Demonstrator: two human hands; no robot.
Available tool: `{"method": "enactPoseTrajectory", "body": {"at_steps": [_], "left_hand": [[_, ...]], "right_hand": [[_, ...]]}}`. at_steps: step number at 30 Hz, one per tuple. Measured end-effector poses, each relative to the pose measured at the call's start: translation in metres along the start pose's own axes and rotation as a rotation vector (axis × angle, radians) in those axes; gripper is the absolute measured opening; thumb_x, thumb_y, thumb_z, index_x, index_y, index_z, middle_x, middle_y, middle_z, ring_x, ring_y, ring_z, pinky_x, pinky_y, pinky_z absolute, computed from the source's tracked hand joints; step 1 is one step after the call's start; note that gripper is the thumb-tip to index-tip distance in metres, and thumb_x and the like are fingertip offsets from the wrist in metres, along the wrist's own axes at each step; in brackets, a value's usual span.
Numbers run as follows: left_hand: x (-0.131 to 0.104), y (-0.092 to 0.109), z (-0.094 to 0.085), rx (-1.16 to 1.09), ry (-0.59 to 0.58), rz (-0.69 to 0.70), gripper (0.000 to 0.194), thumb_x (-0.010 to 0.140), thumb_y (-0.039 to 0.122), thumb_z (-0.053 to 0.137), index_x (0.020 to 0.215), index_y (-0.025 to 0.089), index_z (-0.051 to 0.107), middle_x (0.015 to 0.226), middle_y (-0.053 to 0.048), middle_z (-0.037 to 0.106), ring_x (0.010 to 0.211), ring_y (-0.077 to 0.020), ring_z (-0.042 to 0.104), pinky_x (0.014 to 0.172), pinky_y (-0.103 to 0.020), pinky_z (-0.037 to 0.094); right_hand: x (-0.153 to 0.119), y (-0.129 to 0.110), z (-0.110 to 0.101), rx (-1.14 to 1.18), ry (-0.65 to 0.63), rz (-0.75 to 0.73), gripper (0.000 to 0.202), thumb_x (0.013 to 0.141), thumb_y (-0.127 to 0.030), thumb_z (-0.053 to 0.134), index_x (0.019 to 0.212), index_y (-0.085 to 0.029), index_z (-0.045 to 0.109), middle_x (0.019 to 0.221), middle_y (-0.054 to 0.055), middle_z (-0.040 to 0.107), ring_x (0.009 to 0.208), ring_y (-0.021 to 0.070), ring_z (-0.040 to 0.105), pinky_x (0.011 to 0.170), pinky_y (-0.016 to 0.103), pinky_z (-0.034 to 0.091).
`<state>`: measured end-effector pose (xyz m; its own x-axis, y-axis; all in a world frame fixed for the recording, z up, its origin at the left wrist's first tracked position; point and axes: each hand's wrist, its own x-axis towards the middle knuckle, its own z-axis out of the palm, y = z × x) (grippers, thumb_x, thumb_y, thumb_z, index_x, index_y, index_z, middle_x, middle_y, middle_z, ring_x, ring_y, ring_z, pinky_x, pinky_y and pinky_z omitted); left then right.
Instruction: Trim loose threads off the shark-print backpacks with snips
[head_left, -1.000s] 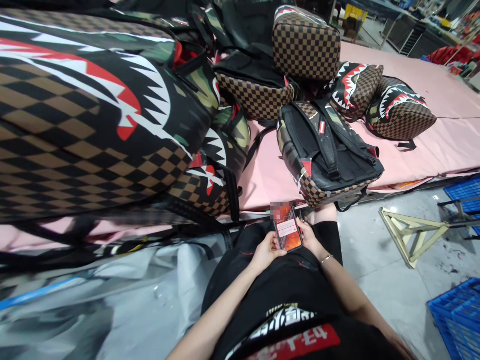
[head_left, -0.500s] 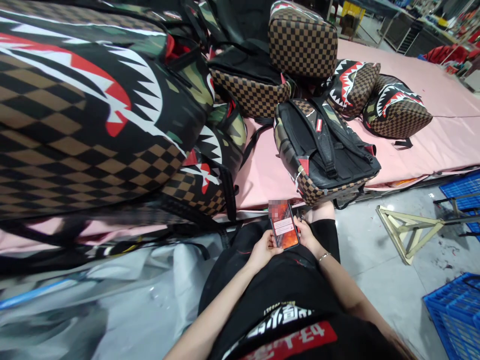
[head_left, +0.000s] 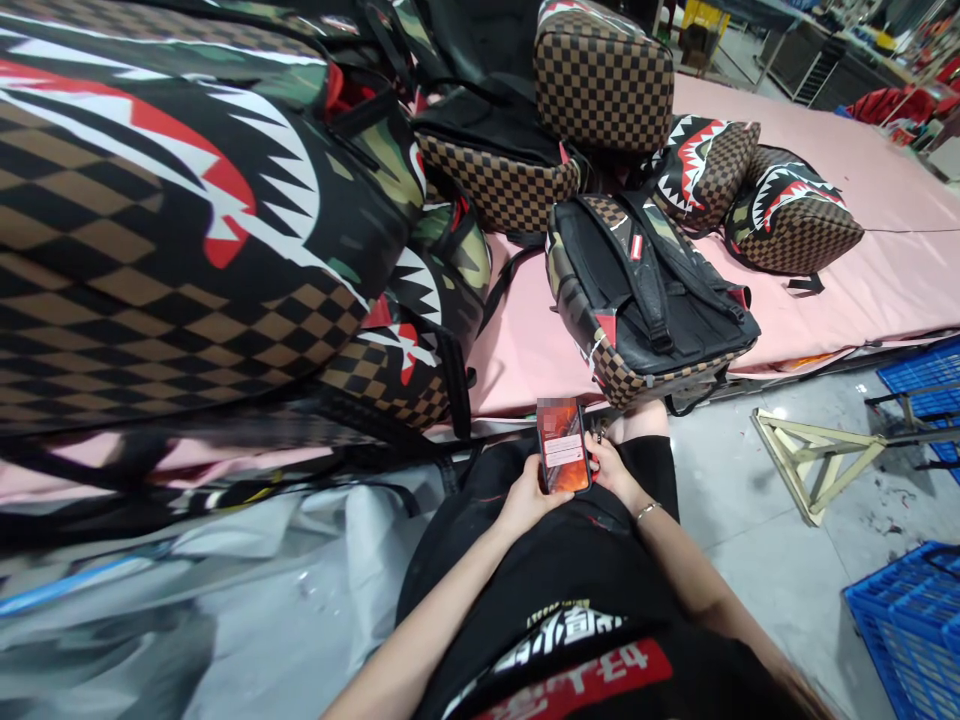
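Observation:
A smartphone (head_left: 564, 450) with a lit red-orange screen rests between my hands above my lap. My left hand (head_left: 527, 497) grips its lower left side. On the opposite edge, my right hand (head_left: 611, 468) holds the phone with bent fingers, partly hidden behind it. Just beyond the phone, a black backpack (head_left: 652, 300) with camouflage and checkered panels lies straps-up at the table's near edge. Neither hand touches it.
A pink-covered table (head_left: 810, 310) bears several shark-mouth backpacks, with a large checkered one (head_left: 112, 330) close on the left. Grey sheeting (head_left: 285, 590) lies at lower left. On the right floor stand a cream triangular metal frame (head_left: 817, 460) and a blue crate (head_left: 911, 620).
The phone has turned slightly more upright in my hands, and my left hand has shifted a little along its lower edge. The backpacks stay where they were.

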<state>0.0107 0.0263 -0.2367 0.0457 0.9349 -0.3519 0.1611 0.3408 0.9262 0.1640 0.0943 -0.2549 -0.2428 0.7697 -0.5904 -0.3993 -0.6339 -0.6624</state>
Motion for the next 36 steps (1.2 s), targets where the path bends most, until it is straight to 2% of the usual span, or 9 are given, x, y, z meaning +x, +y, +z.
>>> {"method": "enactPoseTrajectory", "body": {"at_steps": [6, 17, 30, 33, 36], "left_hand": [[0.0000, 0.0018, -0.0009, 0.050, 0.018, -0.006, 0.060, 0.054, 0.034, 0.075, 0.104, 0.019, 0.044, 0.097, -0.005, 0.062, 0.087, -0.0239, 0.062, 0.080, -0.037, 0.048], [-0.0008, 0.0026, -0.0010, 0.016, 0.040, -0.007, 0.060, 0.052, 0.034, 0.076, 0.103, 0.019, 0.049, 0.095, -0.005, 0.065, 0.086, -0.0245, 0.063, 0.078, -0.037, 0.049], [0.0024, -0.0046, -0.0016, -0.076, 0.025, -0.026, 0.057, 0.055, 0.036, 0.076, 0.102, 0.019, 0.049, 0.097, -0.005, 0.062, 0.090, -0.0240, 0.060, 0.082, -0.037, 0.047], [0.0035, -0.0038, -0.0014, -0.148, 0.016, -0.047, 0.046, 0.060, 0.043, 0.071, 0.095, 0.018, 0.052, 0.087, -0.003, 0.063, 0.081, -0.0206, 0.061, 0.073, -0.033, 0.049], [0.0023, -0.0006, -0.0018, -0.235, -0.013, -0.080, 0.037, 0.069, 0.052, 0.060, 0.080, 0.017, 0.054, 0.067, 0.001, 0.059, 0.058, -0.0141, 0.057, 0.057, -0.027, 0.047]], "right_hand": [[-0.0013, -0.0019, 0.0012, -0.014, 0.001, 0.014, 0.035, 0.060, -0.045, 0.074, 0.072, -0.019, 0.054, 0.053, -0.007, 0.053, 0.047, 0.0065, 0.051, 0.042, 0.016, 0.038], [-0.0017, -0.0021, 0.0006, -0.016, 0.005, 0.024, 0.032, 0.062, -0.042, 0.074, 0.068, -0.019, 0.053, 0.053, -0.007, 0.052, 0.048, 0.0062, 0.051, 0.043, 0.016, 0.038], [0.0014, 0.0011, -0.0024, -0.044, -0.004, 0.008, 0.033, 0.062, -0.045, 0.074, 0.069, -0.018, 0.056, 0.052, -0.006, 0.054, 0.045, 0.0062, 0.050, 0.042, 0.016, 0.038], [0.0031, 0.0025, -0.0037, -0.066, -0.008, -0.011, 0.036, 0.061, -0.049, 0.073, 0.068, -0.018, 0.056, 0.051, -0.006, 0.055, 0.044, 0.0071, 0.050, 0.042, 0.017, 0.039], [0.0041, 0.0048, -0.0043, -0.102, -0.014, -0.037, 0.040, 0.061, -0.053, 0.071, 0.068, -0.017, 0.057, 0.052, -0.004, 0.057, 0.045, 0.0087, 0.052, 0.044, 0.019, 0.041]]}}
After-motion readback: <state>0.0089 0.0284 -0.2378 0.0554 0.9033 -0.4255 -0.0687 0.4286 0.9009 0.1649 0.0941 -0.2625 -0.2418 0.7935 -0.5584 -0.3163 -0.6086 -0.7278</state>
